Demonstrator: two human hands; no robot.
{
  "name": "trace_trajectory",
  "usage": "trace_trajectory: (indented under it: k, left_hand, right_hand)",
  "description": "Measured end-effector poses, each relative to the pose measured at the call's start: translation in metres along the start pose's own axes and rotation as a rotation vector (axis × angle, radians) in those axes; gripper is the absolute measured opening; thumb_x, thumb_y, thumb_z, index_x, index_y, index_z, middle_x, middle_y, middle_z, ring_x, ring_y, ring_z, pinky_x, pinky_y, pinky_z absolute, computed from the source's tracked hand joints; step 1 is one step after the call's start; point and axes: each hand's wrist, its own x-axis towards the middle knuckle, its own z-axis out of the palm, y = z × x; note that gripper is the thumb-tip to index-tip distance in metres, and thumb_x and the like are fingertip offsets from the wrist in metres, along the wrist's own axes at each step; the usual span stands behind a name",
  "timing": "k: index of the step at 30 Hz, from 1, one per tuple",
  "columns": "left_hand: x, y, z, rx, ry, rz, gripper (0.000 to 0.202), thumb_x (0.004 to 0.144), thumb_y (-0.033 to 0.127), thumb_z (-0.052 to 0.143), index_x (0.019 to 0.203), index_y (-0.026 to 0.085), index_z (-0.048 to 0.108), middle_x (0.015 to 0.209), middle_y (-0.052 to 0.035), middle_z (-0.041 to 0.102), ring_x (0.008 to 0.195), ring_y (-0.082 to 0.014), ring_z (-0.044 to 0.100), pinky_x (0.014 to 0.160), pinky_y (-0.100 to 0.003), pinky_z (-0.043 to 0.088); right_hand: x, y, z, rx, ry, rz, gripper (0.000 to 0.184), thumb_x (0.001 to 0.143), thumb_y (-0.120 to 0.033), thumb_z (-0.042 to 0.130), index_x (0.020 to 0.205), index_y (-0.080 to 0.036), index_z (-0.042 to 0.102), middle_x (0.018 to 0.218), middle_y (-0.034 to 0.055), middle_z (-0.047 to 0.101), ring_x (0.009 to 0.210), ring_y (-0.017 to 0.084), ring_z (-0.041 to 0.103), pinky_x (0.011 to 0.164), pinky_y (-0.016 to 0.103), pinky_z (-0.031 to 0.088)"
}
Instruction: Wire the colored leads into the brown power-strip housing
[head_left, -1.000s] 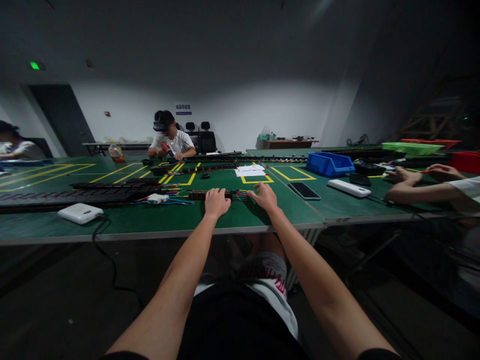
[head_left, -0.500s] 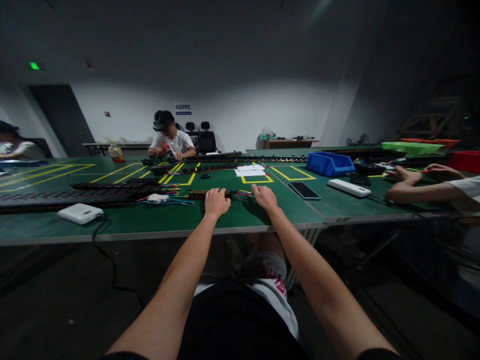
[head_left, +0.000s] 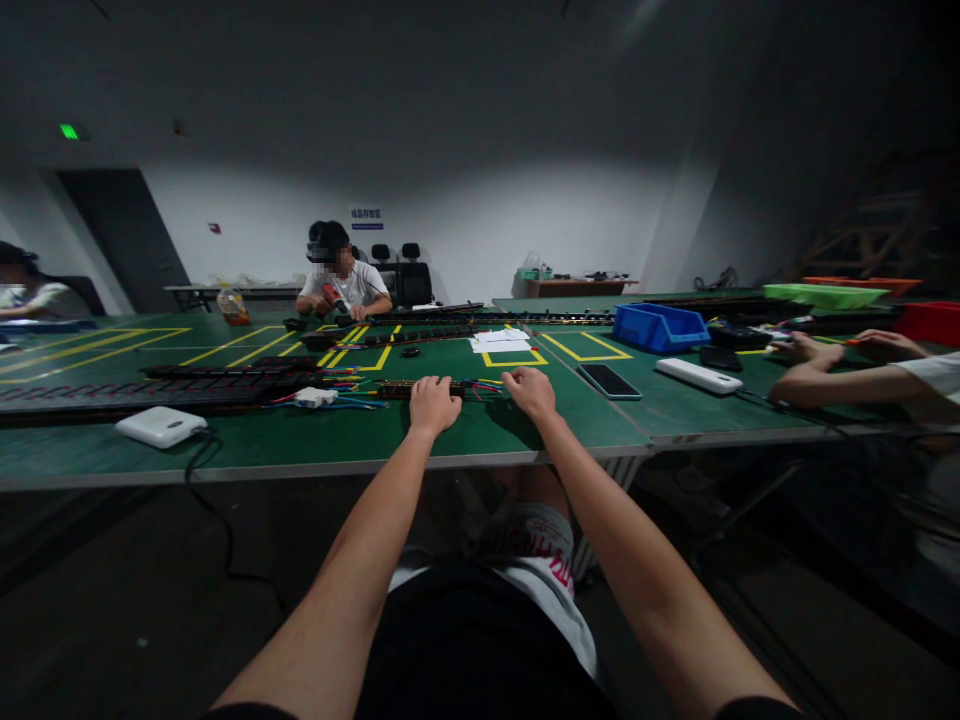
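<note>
A dark, narrow strip-shaped part [head_left: 396,389] lies on the green table, with several coloured wires [head_left: 484,386] coming out of its right end. My left hand [head_left: 435,403] is wrapped over this part from above and holds it against the table. At the wires' right ends, my right hand [head_left: 531,390] is closed in a pinch; a yellow wire runs to its fingertips, which partly hide the contact. Left of the part, a white connector [head_left: 315,397] with blue and red wires sits beside long black strips [head_left: 150,390].
A phone [head_left: 609,381], a white power bank [head_left: 697,377] and a blue bin [head_left: 660,327] lie to the right, near a co-worker's hands [head_left: 810,350]. Another white power bank [head_left: 161,426] is at left, its cable hanging over the edge. Papers [head_left: 500,341] lie ahead; another person sits opposite.
My right hand's fingers have shifted very slightly, and the coloured wires beside them lie a little differently. My left hand stays on the dark part.
</note>
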Motion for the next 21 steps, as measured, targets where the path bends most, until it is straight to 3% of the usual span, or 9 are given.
trace_trajectory:
  k: [3, 7, 14, 21]
  left_hand:
    - [0.000, 0.000, 0.000, 0.002, 0.004, -0.002, 0.041, 0.093, 0.031, 0.052, 0.130, 0.019, 0.067, 0.130, -0.0138, 0.068, 0.127, -0.0316, 0.056, 0.113, -0.047, 0.041]
    - [0.000, 0.001, 0.000, 0.003, 0.005, -0.002, 0.041, 0.093, 0.030, 0.052, 0.129, 0.018, 0.067, 0.130, -0.0137, 0.068, 0.127, -0.0312, 0.056, 0.113, -0.046, 0.041]
    - [0.000, 0.003, -0.003, 0.001, 0.002, -0.018, 0.040, 0.092, 0.030, 0.054, 0.127, 0.019, 0.068, 0.128, -0.0134, 0.069, 0.126, -0.0299, 0.056, 0.112, -0.044, 0.041]
    - [0.000, 0.002, -0.002, -0.002, -0.002, -0.011, 0.042, 0.092, 0.030, 0.053, 0.130, 0.019, 0.068, 0.129, -0.0139, 0.069, 0.127, -0.0308, 0.056, 0.113, -0.046, 0.041]
  right_hand:
    - [0.002, 0.005, 0.007, 0.005, -0.079, -0.067, 0.025, 0.090, -0.040, 0.063, 0.105, -0.024, 0.074, 0.104, 0.0062, 0.072, 0.094, 0.020, 0.065, 0.074, 0.025, 0.045]
    - [0.002, 0.009, 0.014, 0.026, -0.124, -0.128, 0.028, 0.088, -0.035, 0.067, 0.114, -0.025, 0.069, 0.106, 0.0047, 0.068, 0.096, 0.018, 0.063, 0.078, 0.025, 0.045]
    - [0.000, 0.005, 0.004, 0.077, 0.039, -0.137, 0.025, 0.086, -0.031, 0.064, 0.109, -0.023, 0.065, 0.100, 0.0033, 0.072, 0.092, 0.019, 0.065, 0.074, 0.027, 0.045]
    - [-0.004, 0.001, 0.002, 0.071, -0.030, -0.078, 0.017, 0.090, -0.032, 0.058, 0.095, -0.024, 0.073, 0.097, 0.0035, 0.077, 0.091, 0.021, 0.070, 0.073, 0.027, 0.047]
